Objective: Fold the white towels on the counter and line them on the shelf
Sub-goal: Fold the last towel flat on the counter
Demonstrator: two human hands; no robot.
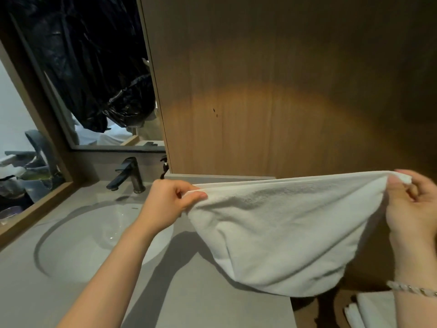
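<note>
A white towel point(279, 233) hangs stretched in the air above the right end of the grey counter point(208, 304), doubled along its top edge, its lower part sagging in a curve. My left hand point(170, 200) pinches the towel's upper left corner between thumb and fingers. My right hand point(411, 209) pinches the upper right corner, with a beaded bracelet on the wrist. At the bottom right, below the counter's end, folded white towels point(371, 311) lie on a wooden shelf point(305, 311), partly hidden by my right forearm.
A round sink point(94, 237) is set into the counter at left, with a black tap point(128, 174) behind it. A tall wooden panel point(283, 91) rises right behind the towel. A mirror point(94, 79) with a wooden frame hangs at upper left.
</note>
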